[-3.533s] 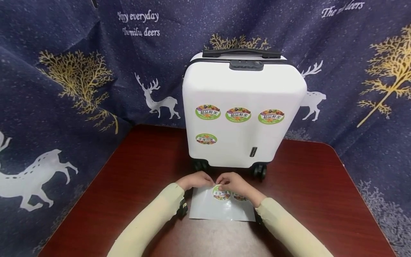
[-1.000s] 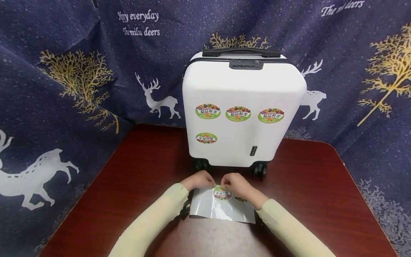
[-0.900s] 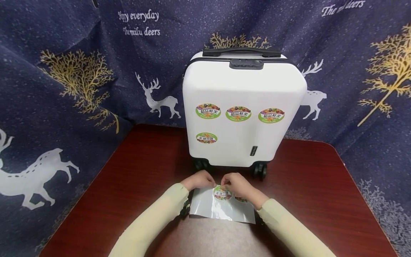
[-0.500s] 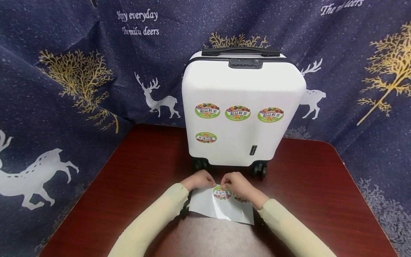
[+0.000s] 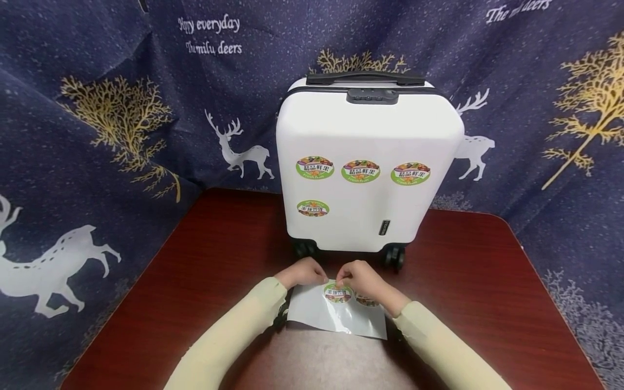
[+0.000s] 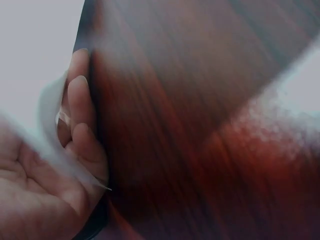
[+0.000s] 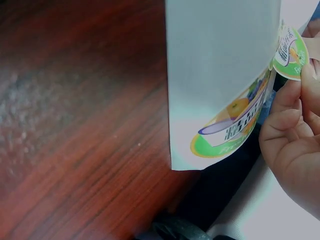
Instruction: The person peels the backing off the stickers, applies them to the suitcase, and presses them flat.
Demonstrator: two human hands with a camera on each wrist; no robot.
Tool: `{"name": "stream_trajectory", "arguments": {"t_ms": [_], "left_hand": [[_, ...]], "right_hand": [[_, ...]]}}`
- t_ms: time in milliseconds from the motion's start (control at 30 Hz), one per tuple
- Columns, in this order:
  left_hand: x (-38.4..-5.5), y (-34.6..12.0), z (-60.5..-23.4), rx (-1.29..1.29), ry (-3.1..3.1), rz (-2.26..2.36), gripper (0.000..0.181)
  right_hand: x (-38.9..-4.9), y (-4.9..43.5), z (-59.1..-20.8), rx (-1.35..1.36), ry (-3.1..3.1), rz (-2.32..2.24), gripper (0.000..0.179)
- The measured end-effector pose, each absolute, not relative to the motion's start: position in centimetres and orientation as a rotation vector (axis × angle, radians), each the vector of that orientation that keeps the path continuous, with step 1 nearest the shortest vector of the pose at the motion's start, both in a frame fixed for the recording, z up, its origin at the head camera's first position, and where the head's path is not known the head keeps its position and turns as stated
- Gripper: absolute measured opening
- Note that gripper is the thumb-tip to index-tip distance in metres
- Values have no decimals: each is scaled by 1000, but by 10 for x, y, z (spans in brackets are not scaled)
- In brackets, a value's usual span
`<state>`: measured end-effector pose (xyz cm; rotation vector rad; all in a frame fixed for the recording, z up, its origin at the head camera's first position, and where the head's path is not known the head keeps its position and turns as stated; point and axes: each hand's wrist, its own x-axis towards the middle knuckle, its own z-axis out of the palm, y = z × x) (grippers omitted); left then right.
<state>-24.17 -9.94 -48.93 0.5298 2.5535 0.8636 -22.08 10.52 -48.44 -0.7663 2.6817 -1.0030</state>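
Note:
A glossy white sticker sheet (image 5: 312,311) is held up at its far edge in front of the suitcase. My left hand (image 5: 304,272) grips that edge left of centre; in the left wrist view the sheet (image 6: 35,45) covers part of the hand (image 6: 40,185), with curled fingers showing past it. My right hand (image 5: 363,279) pinches the top rim of an oval fruit sticker (image 5: 338,293). In the right wrist view this green-rimmed sticker (image 7: 291,55) stands partly away from the sheet between thumb and finger. Another fruit sticker (image 7: 235,122) lies flat on the sheet, partly behind my right hand in the head view.
A white suitcase (image 5: 370,130) stands upright on black wheels (image 5: 395,256) just beyond my hands. It bears a row of three oval stickers (image 5: 361,171) and one lower sticker (image 5: 313,208) at left. The red-brown table (image 5: 234,238) meets a blue deer-print cloth (image 5: 195,108) behind.
Since the oldest frame my right hand has shifted slightly right, away from the left, still at the sticker's top rim. The sheet's near edge now slants and bends. The last second shows hardly any movement.

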Motion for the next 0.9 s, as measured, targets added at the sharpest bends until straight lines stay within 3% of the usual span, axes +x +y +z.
{"name": "stream_trajectory", "arguments": {"t_ms": [200, 900], "left_hand": [[-242, -99, -489, 538, 2556, 861, 15], [-242, -100, -491, 492, 2567, 849, 16]], "right_hand": [[-219, 110, -480, -838, 2640, -1074, 11], [-220, 108, -474, -695, 2564, -995, 10]]}}
